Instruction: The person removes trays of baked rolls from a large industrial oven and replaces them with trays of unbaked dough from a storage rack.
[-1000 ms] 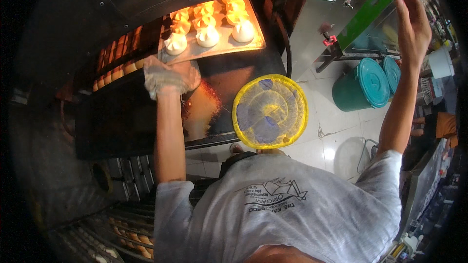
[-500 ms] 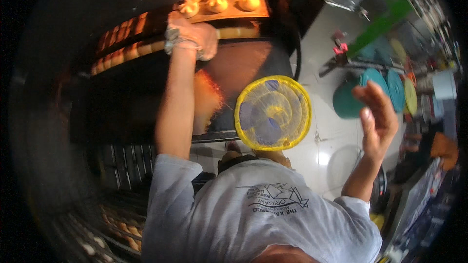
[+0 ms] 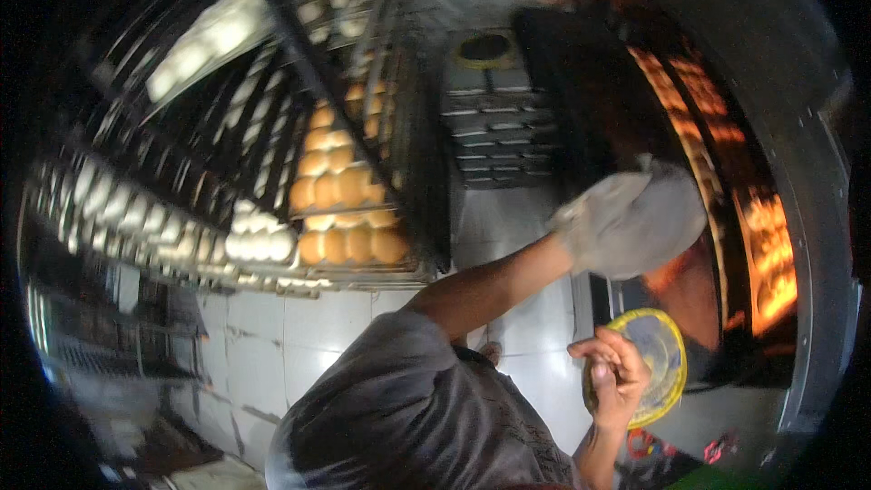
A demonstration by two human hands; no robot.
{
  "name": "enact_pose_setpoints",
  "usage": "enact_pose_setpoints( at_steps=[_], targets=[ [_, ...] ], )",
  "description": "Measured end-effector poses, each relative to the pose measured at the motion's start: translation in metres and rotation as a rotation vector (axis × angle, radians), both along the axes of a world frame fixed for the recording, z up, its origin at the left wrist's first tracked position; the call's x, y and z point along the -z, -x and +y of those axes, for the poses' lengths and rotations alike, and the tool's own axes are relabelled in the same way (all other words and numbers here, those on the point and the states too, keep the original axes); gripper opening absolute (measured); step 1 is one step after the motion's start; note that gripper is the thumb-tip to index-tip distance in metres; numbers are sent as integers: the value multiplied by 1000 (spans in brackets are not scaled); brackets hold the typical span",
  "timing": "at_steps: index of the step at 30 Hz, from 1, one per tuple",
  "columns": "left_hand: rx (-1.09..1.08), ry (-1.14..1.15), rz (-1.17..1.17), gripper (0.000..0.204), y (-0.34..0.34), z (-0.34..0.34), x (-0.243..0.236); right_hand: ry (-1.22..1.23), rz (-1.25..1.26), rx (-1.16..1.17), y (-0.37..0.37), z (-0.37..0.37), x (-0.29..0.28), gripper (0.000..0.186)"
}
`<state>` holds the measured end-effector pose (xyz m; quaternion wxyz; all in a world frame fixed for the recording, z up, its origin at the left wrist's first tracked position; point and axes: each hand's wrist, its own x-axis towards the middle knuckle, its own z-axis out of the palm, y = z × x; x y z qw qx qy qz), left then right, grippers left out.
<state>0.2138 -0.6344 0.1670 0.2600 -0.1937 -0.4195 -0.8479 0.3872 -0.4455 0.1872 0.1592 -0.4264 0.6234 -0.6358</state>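
Observation:
My left hand (image 3: 635, 222) wears a pale, bulky oven mitt, blurred by motion, so its fingers are hidden. It is in front of the lit oven (image 3: 726, 218), where glowing rows of buns (image 3: 771, 259) show inside. Nearer to me is my bare right hand (image 3: 620, 377), with fingers loosely bent, thumb apart and no object between them. Just behind it in the picture lies a round disc with a yellow rim (image 3: 670, 354) and a greyish middle. Whether the right hand touches the disc, I cannot tell.
On the left stands a tall metal rack (image 3: 313, 63) with browned buns (image 3: 340, 189) and pale, doughy ones (image 3: 259, 240). Stacked dark trays (image 3: 499, 132) stand at the back between rack and oven. White floor tiles (image 3: 318, 322) run below.
The view has turned left, bringing the bun rack into sight and moving the oven to the right. My mitted left hand has drawn back from the oven's bun tray.

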Motion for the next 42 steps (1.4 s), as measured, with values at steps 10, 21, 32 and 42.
enact_pose_setpoints(
  at_steps=[10, 21, 32, 42],
  targets=[
    [-452, -44, -476, 46, -291, 13, 9, 92, -381, -772, 31, -189, -149, 59],
    [-1071, -14, -613, 47, -523, -45, -11, 497, -684, -427, -56, -374, -209, 29],
    [-1566, 446, -793, 48, -602, -166, -123, 389, -799, -661, -132, -183, -209, 35],
    [-1680, 114, -884, 49, -687, 54, 3, 448, -911, -778, -137, 24, -148, 59]
  ],
)
